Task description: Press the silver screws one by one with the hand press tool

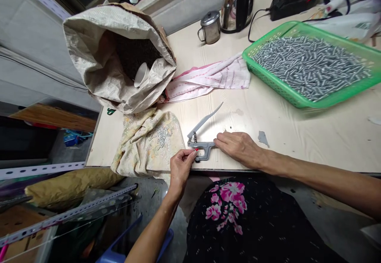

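Note:
A pair of grey snap-fastener pliers lies at the table's front edge, its long upper handle raised at a slant and a coil spring at the hinge. My right hand is closed around the lower handle. At the jaw, my left hand pinches with thumb and forefinger; a small red bit shows by the fingertips, but whatever they hold is hidden. Left of the pliers, several slim silvery metal pieces lie on a crumpled patterned cloth.
A green plastic basket full of silvery metal pieces stands at right. An open woven sack with a white cup lies back left, beside a pink-white towel. A metal mug and kettle stand behind.

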Demonstrator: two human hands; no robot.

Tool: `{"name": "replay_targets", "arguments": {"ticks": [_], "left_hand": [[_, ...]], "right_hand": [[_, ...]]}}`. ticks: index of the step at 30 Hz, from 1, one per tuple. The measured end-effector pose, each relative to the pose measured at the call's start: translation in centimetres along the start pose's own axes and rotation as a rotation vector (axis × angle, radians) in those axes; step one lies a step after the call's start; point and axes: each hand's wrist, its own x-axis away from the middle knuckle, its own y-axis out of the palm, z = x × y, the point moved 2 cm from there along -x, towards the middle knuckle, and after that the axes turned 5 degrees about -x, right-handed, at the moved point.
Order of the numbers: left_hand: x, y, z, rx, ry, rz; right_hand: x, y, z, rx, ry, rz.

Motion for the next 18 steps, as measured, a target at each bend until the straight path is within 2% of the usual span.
{"name": "replay_targets", "arguments": {"ticks": [6, 9, 15, 18], "left_hand": [[-0.2, 0.2, -0.2, -0.067, -0.013, -0.002], [-0.4, 0.3, -0.1, -0.064, -0.041, -0.042], [-0.9, 0.0, 1.1, -0.066, -0.201, -0.169], [-0.9, -0.2, 1.4, -0.065, -0.283, -0.241]], "right_hand": [[0.1, 0.3, 0.2, -0.069, 0.041, -0.013], [0.1, 0.6, 0.4, -0.094, 0.057, -0.019], [0.0, 1.5, 0.9, -0.143, 0.093, -0.132], [-0.4, 1.2, 1.3, -0.214, 0.114, -0.212]]}}
